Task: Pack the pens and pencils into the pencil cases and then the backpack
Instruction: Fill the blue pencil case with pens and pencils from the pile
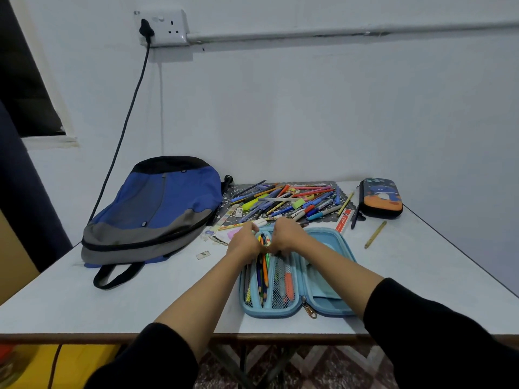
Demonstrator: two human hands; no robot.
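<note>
- The light-blue pencil case (323,276) lies open near the front edge of the worktop (112,304), its mesh pockets already holding several coloured pencils (262,272) and markers.
- Much is left: a large pile of pens and pencils (289,200) sits toward the back edge, a stray yellow pencil (375,235) lies right of the case, and the shark-print pencil case (381,197) at the back right is zipped.
- The blue-grey backpack (153,211) lies closed at the left, unpacked.
- Both forearms reach forward, the left hand (245,241) and right hand (285,238) meeting over the case's far end.
- Each grip is curled nearly closed around the tops of a pencil bunch there; exact finger contact I cannot tell.
</note>
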